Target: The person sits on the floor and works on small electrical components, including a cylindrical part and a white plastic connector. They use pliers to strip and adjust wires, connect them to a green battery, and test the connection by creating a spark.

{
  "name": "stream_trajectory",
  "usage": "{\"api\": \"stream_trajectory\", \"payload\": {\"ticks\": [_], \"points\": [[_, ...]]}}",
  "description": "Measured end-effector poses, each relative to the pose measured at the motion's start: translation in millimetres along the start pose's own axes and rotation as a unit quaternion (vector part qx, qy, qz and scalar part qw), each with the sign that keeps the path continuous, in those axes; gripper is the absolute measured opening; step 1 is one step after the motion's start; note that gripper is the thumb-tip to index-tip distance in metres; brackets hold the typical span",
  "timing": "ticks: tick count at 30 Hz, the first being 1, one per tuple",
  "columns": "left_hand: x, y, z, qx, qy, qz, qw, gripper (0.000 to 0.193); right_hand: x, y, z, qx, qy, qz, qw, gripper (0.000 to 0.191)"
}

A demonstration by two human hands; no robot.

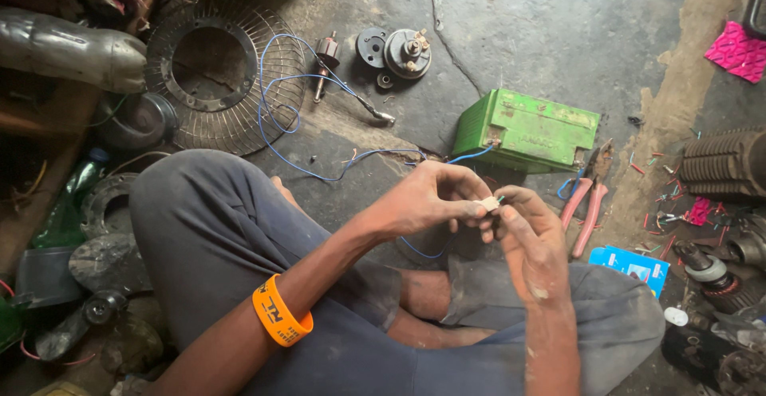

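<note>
I sit cross-legged on a concrete floor. My left hand [431, 197], with an orange wristband [281, 311] on its forearm, pinches a small white connector piece [490, 203] at its fingertips. My right hand [531, 232] meets it from the right and grips the same small piece. A thin blue wire [319, 125] runs from near my hands across the floor in loops. Just beyond my hands lies a green box-shaped battery [527, 129].
Pink-handled pliers [586, 204] lie right of my hands. A round wire fan guard [211, 73] lies at upper left, motor parts [403, 51] at top centre. Scrap metal and a green bottle [68, 204] crowd the left; a motor armature [710, 272] and wire offcuts lie right.
</note>
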State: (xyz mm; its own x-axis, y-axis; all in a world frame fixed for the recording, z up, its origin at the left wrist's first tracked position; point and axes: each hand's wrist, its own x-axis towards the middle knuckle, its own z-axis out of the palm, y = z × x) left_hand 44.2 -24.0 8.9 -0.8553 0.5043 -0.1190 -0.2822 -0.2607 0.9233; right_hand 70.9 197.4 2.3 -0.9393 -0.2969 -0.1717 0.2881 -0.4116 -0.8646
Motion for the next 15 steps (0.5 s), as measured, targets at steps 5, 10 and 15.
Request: {"api": "stream_trajectory", "payload": {"ticks": [5,10,15], "points": [[1,-6,0,-0.017,-0.008,-0.026,0.999,0.027,2,5,-4,-0.073,0.024,-0.004,0.997,0.027],[4,-11,1,-0.087,-0.016,-0.034,0.995,0.026,4,6,-7,-0.101,0.026,0.004,0.995,0.025],[3,-13,-2,-0.068,-0.026,-0.027,0.997,0.026,5,8,-8,-0.090,0.024,-0.002,0.996,0.015]]}}
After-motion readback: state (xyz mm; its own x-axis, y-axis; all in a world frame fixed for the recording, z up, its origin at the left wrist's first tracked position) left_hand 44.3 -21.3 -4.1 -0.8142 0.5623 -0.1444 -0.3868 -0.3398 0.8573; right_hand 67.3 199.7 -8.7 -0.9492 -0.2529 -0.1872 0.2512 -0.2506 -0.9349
